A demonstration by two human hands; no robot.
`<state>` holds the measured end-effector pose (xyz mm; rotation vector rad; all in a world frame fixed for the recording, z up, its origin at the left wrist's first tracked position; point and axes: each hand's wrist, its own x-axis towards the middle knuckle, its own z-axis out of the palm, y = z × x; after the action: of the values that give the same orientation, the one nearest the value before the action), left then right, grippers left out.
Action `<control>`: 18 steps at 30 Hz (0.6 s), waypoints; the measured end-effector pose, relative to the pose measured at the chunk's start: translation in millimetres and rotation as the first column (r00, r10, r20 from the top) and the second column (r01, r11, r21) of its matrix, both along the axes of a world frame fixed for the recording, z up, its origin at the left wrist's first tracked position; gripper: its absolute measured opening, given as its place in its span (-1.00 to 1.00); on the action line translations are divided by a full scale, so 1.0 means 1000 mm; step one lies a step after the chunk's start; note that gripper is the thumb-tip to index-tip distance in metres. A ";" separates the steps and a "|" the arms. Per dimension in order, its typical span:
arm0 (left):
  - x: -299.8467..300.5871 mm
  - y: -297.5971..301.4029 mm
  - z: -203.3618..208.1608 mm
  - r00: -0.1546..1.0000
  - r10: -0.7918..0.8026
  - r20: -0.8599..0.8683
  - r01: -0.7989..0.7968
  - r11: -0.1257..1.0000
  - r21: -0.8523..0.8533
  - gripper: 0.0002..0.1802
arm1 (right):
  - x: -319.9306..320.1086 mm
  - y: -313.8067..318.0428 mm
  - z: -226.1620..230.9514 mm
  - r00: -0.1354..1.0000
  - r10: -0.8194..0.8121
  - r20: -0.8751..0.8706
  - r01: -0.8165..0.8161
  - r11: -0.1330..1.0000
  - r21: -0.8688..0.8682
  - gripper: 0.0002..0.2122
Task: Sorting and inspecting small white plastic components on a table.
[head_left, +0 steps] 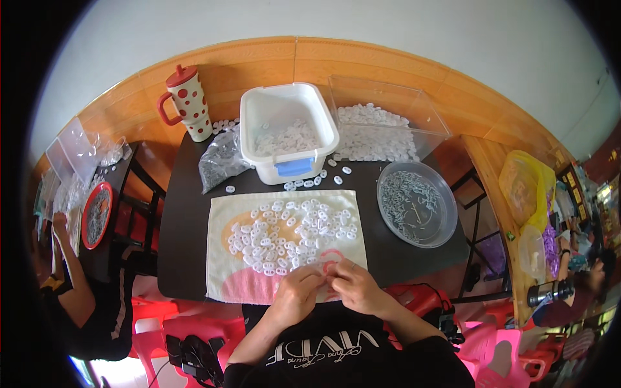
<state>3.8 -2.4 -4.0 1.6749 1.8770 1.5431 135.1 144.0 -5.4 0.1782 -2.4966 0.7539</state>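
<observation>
While hands (299, 292) adjoin, pieces (310, 243) (white) lie just beyond.

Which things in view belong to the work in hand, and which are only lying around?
Apparently for the work:
white oval pieces
towel
round clear tub
grey parts
white bin
clear box
plastic bag

Probably just lying about:
red-spotted tumbler
black cables
</observation>
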 end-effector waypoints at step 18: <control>-0.001 -0.001 -0.005 0.951 -0.079 -0.300 0.058 0.995 -0.077 -0.72 | -0.004 0.002 0.004 0.997 0.074 0.006 -0.074 0.990 0.117 -0.83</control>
<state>2.7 -3.5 -8.5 2.0175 1.9600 1.2387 131.0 146.3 -1.0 0.3134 -2.5495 0.6378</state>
